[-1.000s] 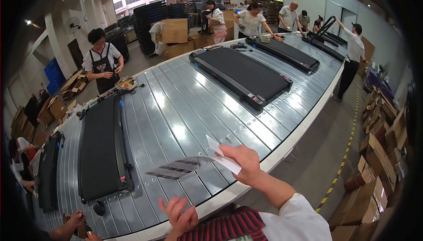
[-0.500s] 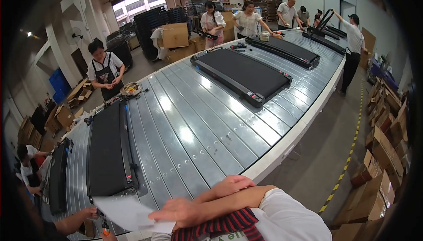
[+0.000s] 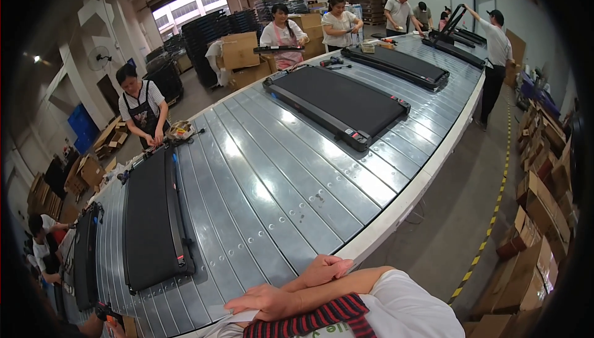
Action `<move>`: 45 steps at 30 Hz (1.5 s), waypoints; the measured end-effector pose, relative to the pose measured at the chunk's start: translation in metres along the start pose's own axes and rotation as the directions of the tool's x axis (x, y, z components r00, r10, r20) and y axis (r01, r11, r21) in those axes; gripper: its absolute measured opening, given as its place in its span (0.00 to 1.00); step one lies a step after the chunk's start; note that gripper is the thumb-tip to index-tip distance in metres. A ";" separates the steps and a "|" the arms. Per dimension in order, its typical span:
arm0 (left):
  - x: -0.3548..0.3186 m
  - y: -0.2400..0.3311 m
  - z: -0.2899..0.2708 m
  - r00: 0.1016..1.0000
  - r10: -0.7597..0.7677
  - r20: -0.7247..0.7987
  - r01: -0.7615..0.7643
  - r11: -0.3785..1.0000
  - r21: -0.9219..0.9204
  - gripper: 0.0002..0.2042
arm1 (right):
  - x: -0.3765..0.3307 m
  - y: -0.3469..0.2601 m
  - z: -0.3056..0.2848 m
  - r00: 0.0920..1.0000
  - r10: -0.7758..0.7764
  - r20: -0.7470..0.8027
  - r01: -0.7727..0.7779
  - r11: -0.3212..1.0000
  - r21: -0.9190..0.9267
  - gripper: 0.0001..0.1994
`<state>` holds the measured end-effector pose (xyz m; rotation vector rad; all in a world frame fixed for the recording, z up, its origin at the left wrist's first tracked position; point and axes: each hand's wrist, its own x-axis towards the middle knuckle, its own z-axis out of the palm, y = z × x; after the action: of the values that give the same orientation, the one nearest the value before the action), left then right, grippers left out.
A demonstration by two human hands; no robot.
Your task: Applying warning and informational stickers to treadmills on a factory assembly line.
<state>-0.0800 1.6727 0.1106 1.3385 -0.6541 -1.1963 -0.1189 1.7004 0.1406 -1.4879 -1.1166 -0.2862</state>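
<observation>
My forearms cross in front of me at the lower edge. My right hand (image 3: 265, 301) lies on the left side, its bent fingers closed on a white sheet (image 3: 213, 325), of which only a thin strip shows. Beyond the right forearm, my left hand (image 3: 325, 271) pokes out near the table's white edge, fingers loosely curled with nothing visible in them. Across the metal-slatted table (image 3: 247, 177) lie black treadmill decks: one (image 3: 151, 220) on the left, another (image 3: 340, 103) farther off, neither touched by my hands.
A co-worker's hand with a power drill (image 3: 108, 314) is at the lower left. Another person (image 3: 142, 106) works by a parts basket (image 3: 180, 131) across the table. Several people stand along the far end. Cardboard boxes (image 3: 520, 270) line the right wall beyond a striped floor line (image 3: 489, 226).
The white sheet has swung down from over the table beside my right hand. My left fingers have curled in. The co-worker's drill at lower left has shifted left; the person across leans lower.
</observation>
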 end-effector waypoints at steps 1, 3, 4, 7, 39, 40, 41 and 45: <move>0.001 -0.001 -0.002 0.998 -0.064 -0.019 0.064 0.998 -0.022 0.12 | 0.000 0.002 -0.001 0.999 0.040 0.011 -0.041 0.999 0.006 0.23; 0.003 -0.004 -0.002 0.991 -0.130 -0.042 0.128 0.991 -0.048 0.11 | 0.000 0.006 -0.004 0.999 0.038 0.012 -0.038 0.999 -0.003 0.21; 0.004 -0.003 0.003 0.992 -0.096 -0.079 0.087 0.990 -0.108 0.12 | 0.001 0.008 -0.005 0.999 0.037 0.012 -0.036 0.999 -0.017 0.20; 0.001 0.008 0.008 0.994 -0.092 -0.061 0.075 0.968 -0.238 0.15 | 0.002 0.014 -0.006 0.998 0.058 0.027 -0.059 0.998 0.012 0.19; -0.222 -0.091 -0.076 0.950 -0.174 -0.259 0.039 0.890 -0.454 0.16 | 0.064 0.060 0.211 0.961 0.179 0.210 -0.224 0.950 0.215 0.23; -0.231 -0.089 -0.079 0.952 -0.146 -0.268 0.026 0.914 -0.405 0.15 | 0.068 0.064 0.222 0.975 0.145 0.169 -0.181 0.959 0.218 0.23; -0.239 -0.088 -0.081 0.954 -0.117 -0.275 0.013 0.935 -0.354 0.15 | 0.071 0.066 0.231 0.973 0.156 0.169 -0.191 0.957 0.216 0.23; -0.267 -0.089 -0.077 0.973 -0.108 -0.203 0.016 0.913 -0.409 0.14 | 0.083 0.060 0.252 0.951 0.270 0.152 -0.292 0.944 0.150 0.19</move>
<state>-0.1203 1.9600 0.0815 1.1215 -0.1864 -1.1375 -0.1338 1.9677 0.0922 -1.5048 -0.9865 0.1053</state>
